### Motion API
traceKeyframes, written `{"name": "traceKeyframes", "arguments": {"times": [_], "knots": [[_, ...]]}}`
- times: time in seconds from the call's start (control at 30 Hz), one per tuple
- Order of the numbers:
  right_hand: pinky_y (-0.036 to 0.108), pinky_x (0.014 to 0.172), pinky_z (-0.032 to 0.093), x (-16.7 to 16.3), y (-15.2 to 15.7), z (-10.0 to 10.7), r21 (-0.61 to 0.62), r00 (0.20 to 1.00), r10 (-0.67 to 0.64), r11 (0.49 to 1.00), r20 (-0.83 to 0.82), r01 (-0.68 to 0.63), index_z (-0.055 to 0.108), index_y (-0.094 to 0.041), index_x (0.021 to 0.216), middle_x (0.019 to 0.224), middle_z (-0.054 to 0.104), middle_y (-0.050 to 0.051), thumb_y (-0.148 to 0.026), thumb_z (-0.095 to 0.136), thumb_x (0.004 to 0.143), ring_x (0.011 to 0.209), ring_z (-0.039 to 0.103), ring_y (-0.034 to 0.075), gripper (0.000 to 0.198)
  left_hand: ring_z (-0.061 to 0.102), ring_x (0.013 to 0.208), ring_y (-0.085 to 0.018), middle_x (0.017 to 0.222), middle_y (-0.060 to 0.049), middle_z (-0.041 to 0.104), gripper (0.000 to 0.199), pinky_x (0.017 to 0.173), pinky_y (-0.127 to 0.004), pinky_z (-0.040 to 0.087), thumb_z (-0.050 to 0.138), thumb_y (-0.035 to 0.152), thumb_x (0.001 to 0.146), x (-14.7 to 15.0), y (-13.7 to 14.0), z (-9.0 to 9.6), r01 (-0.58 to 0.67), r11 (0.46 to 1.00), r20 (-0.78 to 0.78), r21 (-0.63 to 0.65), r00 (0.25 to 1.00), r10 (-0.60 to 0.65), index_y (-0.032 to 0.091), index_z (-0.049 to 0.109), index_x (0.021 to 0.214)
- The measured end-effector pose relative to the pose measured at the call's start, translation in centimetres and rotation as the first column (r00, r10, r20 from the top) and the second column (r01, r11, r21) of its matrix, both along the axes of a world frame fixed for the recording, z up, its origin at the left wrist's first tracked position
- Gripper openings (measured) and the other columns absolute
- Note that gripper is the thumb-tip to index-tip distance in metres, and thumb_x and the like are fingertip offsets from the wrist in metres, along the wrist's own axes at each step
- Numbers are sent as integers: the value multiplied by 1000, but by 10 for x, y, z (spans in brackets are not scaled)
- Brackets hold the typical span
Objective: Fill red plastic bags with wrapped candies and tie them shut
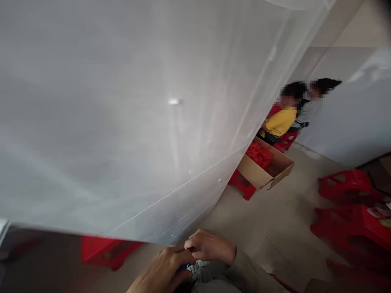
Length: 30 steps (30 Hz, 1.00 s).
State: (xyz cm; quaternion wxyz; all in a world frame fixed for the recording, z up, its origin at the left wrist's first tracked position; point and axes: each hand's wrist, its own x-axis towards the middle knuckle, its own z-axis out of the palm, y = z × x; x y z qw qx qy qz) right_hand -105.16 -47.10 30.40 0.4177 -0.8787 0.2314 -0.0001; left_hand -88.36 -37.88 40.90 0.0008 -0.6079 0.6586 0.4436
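Note:
At the bottom of the view, my left hand (166, 270) and my right hand (210, 246) are close together by my waist, past the edge of a big pale grey tabletop (128, 122). The fingers of my left hand curl near a small dark blue patch (185, 266); what it belongs to is hidden. My right hand is closed, its fingertips bent inward beside the left fingers. Anything between them is too covered to name. Grey-green clothing (210, 276) lies just below both hands.
A cardboard box (277, 162) holding red plastic bags (259, 155) stands beyond the table edge. Two people sit behind it, one in a yellow top (281, 121). Red stools (345, 185) stand at right, and another red stool (100, 249) shows at lower left.

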Motion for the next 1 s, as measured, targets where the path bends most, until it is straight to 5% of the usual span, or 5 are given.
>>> {"name": "traceKeyframes", "arguments": {"times": [0.23, 0.47, 0.57, 0.8, 1.0], "knots": [[23, 84, 44, -145, -127, -34, 120, 931, -364, 925, 8, 360, 75, -24, 93, 92, 76, -1, -17, 65, 82, 90, 66, 16, 17, 58, 113, -22, 112, 0, 68, 21, 97, -31, 44, 54, 20, 90, -131, -168, -24, 248, 963, 56, 105, 965, -255, 28, 72, 98], [25, 81, 48, -277, -306, -78, 189, 797, -604, 783, 6, 592, 72, -23, 105, 88, 73, -1, -12, 63, 81, 84, 67, 16, 28, 60, 109, -23, 113, -2, 69, 20, 94, -31, 45, 56, 22, 88, -248, -324, -58, 356, 928, 39, 113, 931, -362, 28, 72, 99], [34, 88, 51, -347, -394, -99, 163, 652, -758, 640, -29, 751, 61, -19, 123, 103, 70, 3, -17, 63, 88, 90, 66, 17, 36, 60, 110, -24, 113, -3, 70, 22, 95, -31, 45, 62, 21, 84, -294, -391, -78, 366, 923, 10, 118, 929, -369, 26, 71, 104], [48, 94, 51, -524, -573, -178, -3, 165, -964, 169, -210, 986, 53, -18, 131, 132, 55, 11, -34, 61, 95, 113, 59, 25, 41, 59, 113, -28, 119, -9, 66, 31, 99, -41, 44, 58, 16, 85, -401, -560, -110, 260, 964, -32, 59, 965, -259, 20, 66, 115], [50, 96, 50, -623, -726, -285, -58, 54, -911, 85, -408, 995, 53, -19, 132, 135, 53, 11, -36, 63, 93, 116, 57, 27, 44, 54, 121, -26, 134, -10, 55, 41, 107, -50, 43, 60, 19, 93, -517, -755, -184, 143, 989, -106, -42, 983, -146, 20, 51, 133]]}}
